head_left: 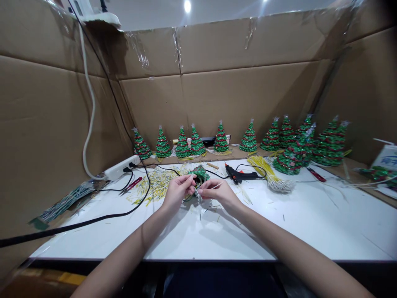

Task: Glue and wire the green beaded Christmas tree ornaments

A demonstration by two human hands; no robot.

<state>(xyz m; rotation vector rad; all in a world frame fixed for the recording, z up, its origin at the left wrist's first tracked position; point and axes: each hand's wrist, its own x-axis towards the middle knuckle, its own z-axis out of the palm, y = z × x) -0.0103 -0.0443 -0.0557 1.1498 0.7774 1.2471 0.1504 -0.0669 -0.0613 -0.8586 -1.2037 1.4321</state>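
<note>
My left hand and my right hand meet over the middle of the white table. Between them lies a small green tinsel Christmas tree, tipped on its side. The left fingers pinch its near end. My right fingers are closed in a pinch on thin pale wires at the tree's base. A black glue gun lies just behind my right hand. A bundle of yellow-white wires is spread to its right.
Finished green tinsel trees line the back edge, with a cluster at the right. A white power strip, red-handled cutters, black cables and yellow scraps lie left. Cardboard walls enclose the table.
</note>
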